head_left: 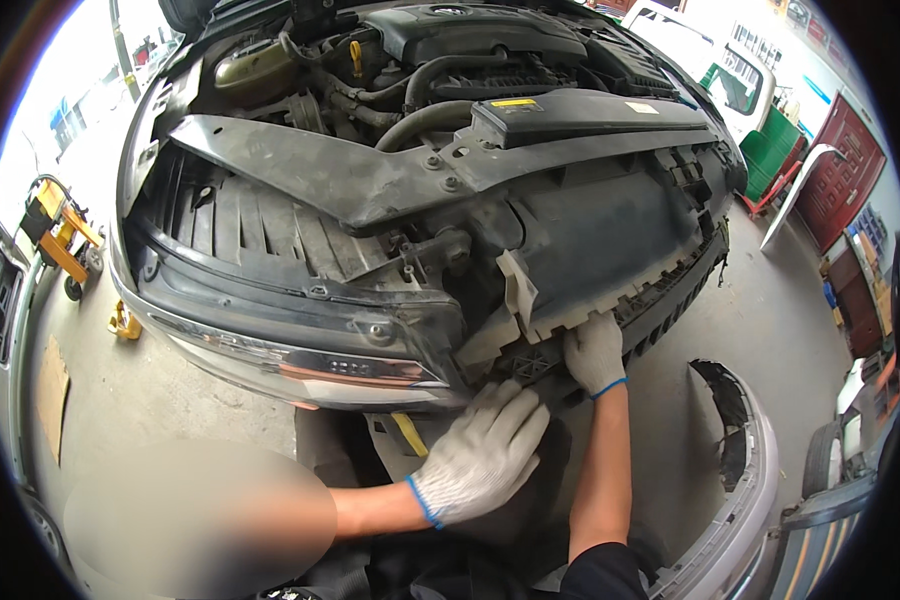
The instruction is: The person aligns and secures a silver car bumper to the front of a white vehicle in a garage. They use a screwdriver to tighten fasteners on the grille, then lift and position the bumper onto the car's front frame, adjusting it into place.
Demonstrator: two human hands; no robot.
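Note:
My left hand, in a white knit glove with a blue cuff, is stretched out flat below the inner end of the headlight. Its fingertips reach the dark plastic at the car's exposed front, and nothing shows in its grasp. Beside it, my gloved right hand is up against the notched lower edge of a black plastic air-duct panel. The fingers of that hand are largely hidden from view. Between the hands and the panel lies a black ribbed bracket. A pale upright plastic tab stands just above.
The engine cover and hoses show in the open bay. A removed bumper cover lies on the floor at right. A yellow trolley stands at left, a green drum at back right. A blurred patch covers the lower left.

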